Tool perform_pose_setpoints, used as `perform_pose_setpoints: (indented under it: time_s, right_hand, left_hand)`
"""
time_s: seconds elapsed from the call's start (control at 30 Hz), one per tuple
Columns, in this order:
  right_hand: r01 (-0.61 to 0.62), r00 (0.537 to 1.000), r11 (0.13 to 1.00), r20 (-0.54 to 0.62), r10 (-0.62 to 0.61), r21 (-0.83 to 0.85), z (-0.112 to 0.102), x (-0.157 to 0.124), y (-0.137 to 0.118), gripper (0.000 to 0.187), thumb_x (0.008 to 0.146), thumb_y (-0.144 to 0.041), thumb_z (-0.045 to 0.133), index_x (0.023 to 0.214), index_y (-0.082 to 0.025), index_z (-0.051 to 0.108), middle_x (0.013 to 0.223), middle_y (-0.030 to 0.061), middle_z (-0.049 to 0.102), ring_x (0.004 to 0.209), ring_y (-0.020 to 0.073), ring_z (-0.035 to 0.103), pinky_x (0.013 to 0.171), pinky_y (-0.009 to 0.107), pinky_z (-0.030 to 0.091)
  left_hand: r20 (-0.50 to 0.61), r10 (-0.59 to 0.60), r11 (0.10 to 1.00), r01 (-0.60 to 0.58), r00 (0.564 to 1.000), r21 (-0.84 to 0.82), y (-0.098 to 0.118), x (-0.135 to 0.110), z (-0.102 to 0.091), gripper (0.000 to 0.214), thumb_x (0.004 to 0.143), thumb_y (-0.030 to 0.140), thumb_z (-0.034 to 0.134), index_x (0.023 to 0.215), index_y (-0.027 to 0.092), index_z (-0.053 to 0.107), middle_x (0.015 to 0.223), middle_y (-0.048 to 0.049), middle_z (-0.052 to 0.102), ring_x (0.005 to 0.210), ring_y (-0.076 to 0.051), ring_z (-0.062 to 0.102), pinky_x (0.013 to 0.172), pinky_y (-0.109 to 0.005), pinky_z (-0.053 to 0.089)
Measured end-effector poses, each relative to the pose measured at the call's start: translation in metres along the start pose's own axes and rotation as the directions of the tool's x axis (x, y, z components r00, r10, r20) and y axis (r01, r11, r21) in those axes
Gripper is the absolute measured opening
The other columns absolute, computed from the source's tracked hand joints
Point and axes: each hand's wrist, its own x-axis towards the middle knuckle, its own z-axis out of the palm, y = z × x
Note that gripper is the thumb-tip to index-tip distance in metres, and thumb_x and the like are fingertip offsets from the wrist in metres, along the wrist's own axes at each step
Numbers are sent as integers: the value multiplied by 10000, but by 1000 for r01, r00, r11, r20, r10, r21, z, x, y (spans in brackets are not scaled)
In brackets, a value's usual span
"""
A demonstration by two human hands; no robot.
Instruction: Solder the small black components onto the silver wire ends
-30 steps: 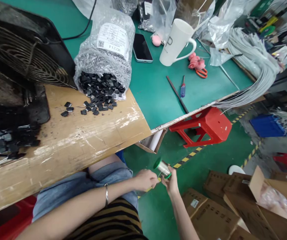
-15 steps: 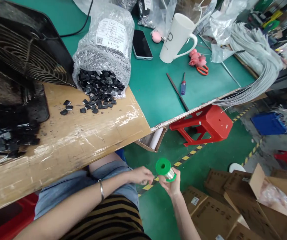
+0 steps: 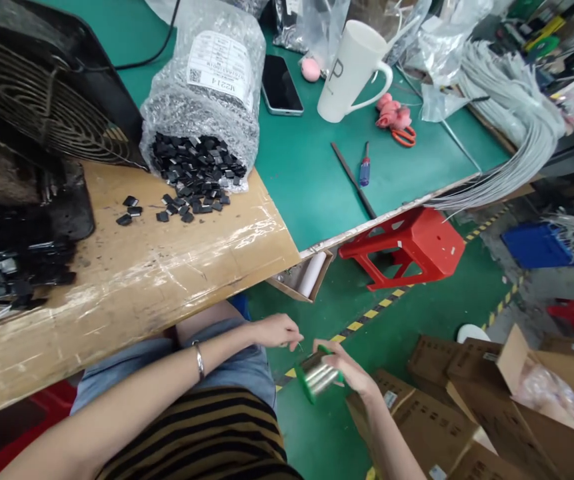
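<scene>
Over the floor in front of my lap, my right hand [image 3: 351,368] grips a green-flanged spool of silvery solder wire [image 3: 317,377], tilted with one flange facing down and left. My left hand [image 3: 279,331], a silver bracelet on its wrist, is closed in a pinch just left of the spool. A short bit of thin wire [image 3: 301,346] shows at its fingertips. On the cardboard-covered bench, a bubble-wrap bag [image 3: 207,87] spills small black connectors [image 3: 199,167].
A black fan [image 3: 51,87] and a heap of black-ended cables [image 3: 17,260] stand left. A phone [image 3: 281,85], white mug [image 3: 349,73], screwdriver [image 3: 365,171] and orange-handled scissors [image 3: 403,136] lie on the green mat. A red stool [image 3: 417,247] and cardboard boxes [image 3: 431,427] are right.
My right hand has turned the spool over from roughly upright to tilted on its side, lower and left. My left hand has risen slightly, still pinched.
</scene>
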Motion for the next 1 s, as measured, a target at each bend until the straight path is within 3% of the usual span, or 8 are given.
perform_pose_setpoints:
  time_s: [0.1,0.23,0.4,0.47,0.6,0.73,0.83,1.0]
  right_hand:
    - [23,999,999,-24,-23,-31,5,6,-3,275,1030,-345,686,1232,-158,680,1206,72,707,991,225,723,841,392,636]
    - [22,998,1000,-50,-22,-11,18,12,0,328,1037,-368,676,1290,-162,650,1211,86,702,972,217,725,811,392,644]
    - [17,1000,999,-23,-17,-28,0,6,-13,309,1028,-360,689,1258,-154,672,1223,78,705,1012,237,724,854,411,636]
    - [24,998,999,-52,-26,-47,-4,12,-18,312,1024,-360,694,1257,-153,676,1247,77,699,1050,255,718,886,429,629]
    - [11,991,1000,-134,-12,-9,8,27,-15,353,1032,-368,681,1320,-168,643,1291,98,681,1071,251,712,895,444,628]
    - [-22,993,997,-112,30,74,11,24,-9,338,1032,-366,682,1301,-164,652,1259,93,693,1035,239,721,863,424,637]
    - [-22,995,992,-93,34,121,7,23,-10,313,1030,-363,685,1267,-159,671,1246,79,699,1033,246,721,869,416,635]
    - [-19,997,963,-66,38,269,22,32,1,333,1036,-367,676,1301,-167,648,1249,93,693,1016,228,720,853,415,636]
  left_hand:
    - [-29,6,1000,-6,1000,23,4,-1,9,322,1026,351,676,1302,187,670,1329,-109,686,1110,-270,706,937,-479,612]
    - [14,7,1000,-7,1000,1,0,0,24,327,1022,356,683,1290,170,673,1289,-98,701,1071,-269,719,904,-465,624]
    - [-5,-1,1000,1,1000,19,-7,5,-2,343,1019,356,686,1306,170,664,1304,-104,693,1085,-273,715,910,-473,622]
    - [-46,-3,999,5,999,34,-1,5,0,328,1024,349,678,1309,187,666,1335,-111,683,1113,-270,705,936,-480,613]
    - [-48,-21,1000,21,999,8,2,4,14,326,1025,353,677,1303,184,669,1327,-108,687,1109,-272,707,934,-479,613]
    - [25,-31,999,32,999,-36,-17,5,-5,347,1018,356,688,1306,164,662,1288,-103,698,1067,-268,721,891,-465,628]
    - [-12,-38,999,38,999,-29,-19,9,-15,349,1017,356,689,1310,169,662,1310,-104,690,1095,-278,712,914,-478,621]
    - [-28,-31,999,30,999,-40,-9,8,15,328,1025,350,677,1307,182,666,1324,-108,688,1100,-270,709,928,-477,616]
